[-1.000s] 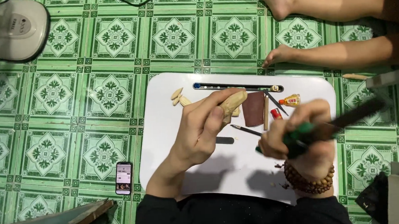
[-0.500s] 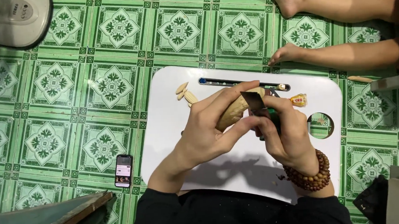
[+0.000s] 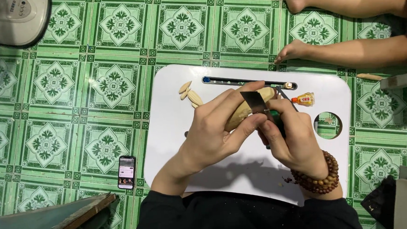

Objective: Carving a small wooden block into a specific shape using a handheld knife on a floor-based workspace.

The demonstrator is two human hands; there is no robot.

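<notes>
Wooden piece [image 3: 249, 111], long axis up-right

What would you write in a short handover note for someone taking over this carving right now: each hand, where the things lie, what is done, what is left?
Left hand: fingers wrapped round the pale wooden piece, held above the white lap table.
Right hand: grips a green-handled chisel, blade against the wood.
Nearby: three small carved petals at the table's far left; small yellow bottle at the right.
Done: petals cut.
Left: the piece in hand looks only roughly shaped.
</notes>
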